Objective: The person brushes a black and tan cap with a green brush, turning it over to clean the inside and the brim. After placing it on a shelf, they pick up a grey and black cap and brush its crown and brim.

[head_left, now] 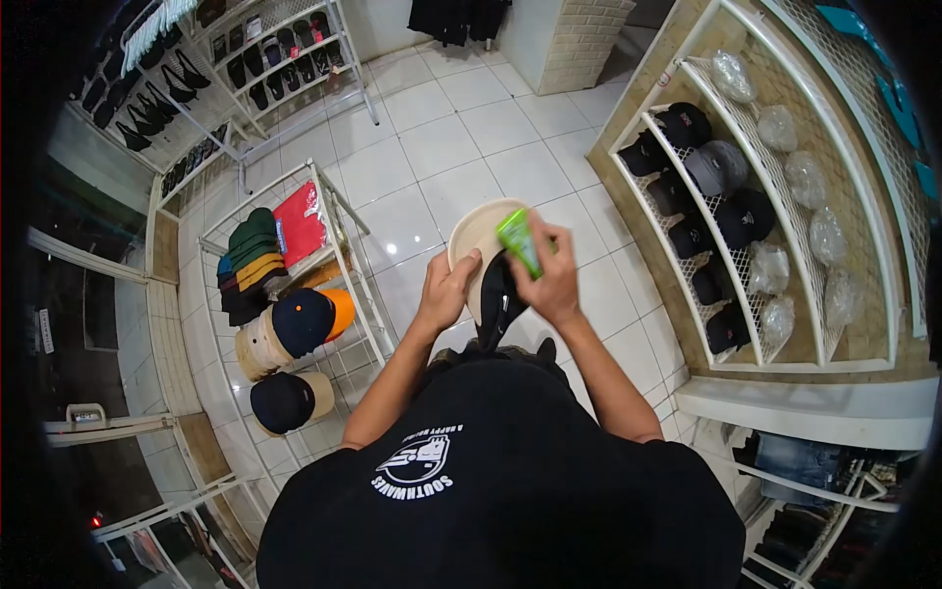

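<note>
My left hand (446,288) grips the left side of a cream cap (474,234), its thumb on top. A black part of the cap (498,299), with a small light mark, hangs toward my body. In my right hand (551,278) is a bright green packet (518,241), held over the right side of the cream surface. The fingers of my right hand are slightly blurred and wrap round the packet. Small print on the packet cannot be read.
To the left, a white rack (365,294) carries stacked caps (302,322) and a red package (302,228). On the right, wall shelves (746,360) hold dark caps (744,216) and clear-wrapped items (805,180). Slippers (285,44) hang at the back left above the tiled floor (471,128).
</note>
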Motion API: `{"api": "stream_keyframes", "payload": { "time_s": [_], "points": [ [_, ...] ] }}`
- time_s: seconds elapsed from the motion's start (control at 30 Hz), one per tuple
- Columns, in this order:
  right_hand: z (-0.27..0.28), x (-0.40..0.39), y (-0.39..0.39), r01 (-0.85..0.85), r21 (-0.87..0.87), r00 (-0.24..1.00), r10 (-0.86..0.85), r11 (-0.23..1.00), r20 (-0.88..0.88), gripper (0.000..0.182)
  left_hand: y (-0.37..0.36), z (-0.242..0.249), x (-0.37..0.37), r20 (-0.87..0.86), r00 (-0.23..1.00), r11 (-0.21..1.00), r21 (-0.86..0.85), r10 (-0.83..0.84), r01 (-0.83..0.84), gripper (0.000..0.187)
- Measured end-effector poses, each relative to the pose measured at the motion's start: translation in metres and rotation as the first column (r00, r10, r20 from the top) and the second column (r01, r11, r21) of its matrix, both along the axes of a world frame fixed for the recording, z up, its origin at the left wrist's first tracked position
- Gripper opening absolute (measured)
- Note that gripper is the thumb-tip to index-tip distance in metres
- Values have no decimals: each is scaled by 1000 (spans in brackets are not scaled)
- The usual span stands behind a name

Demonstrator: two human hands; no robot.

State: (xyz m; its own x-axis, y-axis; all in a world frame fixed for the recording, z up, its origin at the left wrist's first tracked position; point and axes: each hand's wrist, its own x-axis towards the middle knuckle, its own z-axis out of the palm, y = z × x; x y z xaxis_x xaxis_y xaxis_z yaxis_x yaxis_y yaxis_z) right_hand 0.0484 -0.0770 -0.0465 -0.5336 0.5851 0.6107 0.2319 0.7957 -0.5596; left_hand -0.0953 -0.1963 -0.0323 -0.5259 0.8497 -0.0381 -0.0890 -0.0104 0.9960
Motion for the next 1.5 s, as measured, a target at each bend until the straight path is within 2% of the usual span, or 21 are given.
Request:
{"api": "stream_keyframes", "payload": {
  "time_s": [0.1,0.2,0.23,0.3,0.37,0.43,0.47,0.6,0.7,0.77,0.8,0.9,0.93,0.97,1.03,1.1,1.17,1.2,1.23,1.33,1.5],
  "points": [
    [-3,4,15,178,-104,984,-177,978,24,68,2,-8,2,54,997,997,61,53,-56,32],
    [8,5,-6,-78,70,996,75,994,52,64,3,-12,0,42,997,994,93,61,-65,32],
    [4,7,-2,-74,64,996,71,995,54,64,2,-12,2,44,997,994,87,57,-60,32],
    [0,5,16,192,-156,981,-195,969,-8,66,2,-11,1,119,991,995,74,57,-66,31],
    [4,1,14,228,-272,967,-251,935,-51,68,2,-12,-1,86,996,997,78,-4,-3,31],
    [14,2,4,-99,55,995,99,994,5,68,3,-16,1,-20,998,998,21,-53,54,31],
    [21,3,5,-207,80,978,204,975,41,69,2,-17,0,-84,994,997,21,-70,72,32],
    [26,-10,15,15,9,1000,-15,1000,15,70,4,-13,0,-88,990,994,13,-108,110,31],
    [32,-12,-1,-339,-24,941,339,941,12,69,1,-10,-9,-220,965,988,17,-146,154,31],
    [29,-8,22,-158,34,984,155,987,86,70,-4,-1,-11,-225,955,980,-91,-192,175,31],
    [30,-7,28,2,-28,990,2,1000,142,70,-2,-4,-8,-247,959,990,-11,-142,143,30],
    [26,-13,4,-116,82,989,107,990,99,70,-4,-5,-13,-273,930,967,-133,-246,217,29],
    [31,-15,-7,-246,24,968,244,969,55,69,-5,-8,-11,-213,950,973,-83,-230,217,32],
    [30,-12,-6,-244,18,969,243,970,55,69,-8,-11,-8,-209,950,972,-89,-233,219,32],
    [27,-8,10,51,120,981,-73,991,182,67,-8,-12,-3,-169,974,989,-36,-149,145,33],
    [17,-10,17,215,-22,976,-214,976,44,67,-8,-8,0,-188,975,993,-23,-120,118,33],
    [12,-9,-1,153,146,980,-169,977,101,67,-4,-8,-2,-103,995,999,-39,-2,-2,32],
    [11,-6,-10,-52,141,992,35,989,125,66,-3,-11,-7,-61,997,999,-36,-39,37,33],
    [7,-4,-8,-49,137,992,32,989,125,66,-5,-14,-10,-61,997,998,-41,-42,40,33],
    [-3,-3,15,274,-91,961,-270,957,62,65,-1,-21,-12,78,997,999,33,-11,9,30],
    [-2,2,-1,21,46,993,-27,999,119,66,2,-24,-7,-19,1000,999,40,17,-16,30]
  ]
}}
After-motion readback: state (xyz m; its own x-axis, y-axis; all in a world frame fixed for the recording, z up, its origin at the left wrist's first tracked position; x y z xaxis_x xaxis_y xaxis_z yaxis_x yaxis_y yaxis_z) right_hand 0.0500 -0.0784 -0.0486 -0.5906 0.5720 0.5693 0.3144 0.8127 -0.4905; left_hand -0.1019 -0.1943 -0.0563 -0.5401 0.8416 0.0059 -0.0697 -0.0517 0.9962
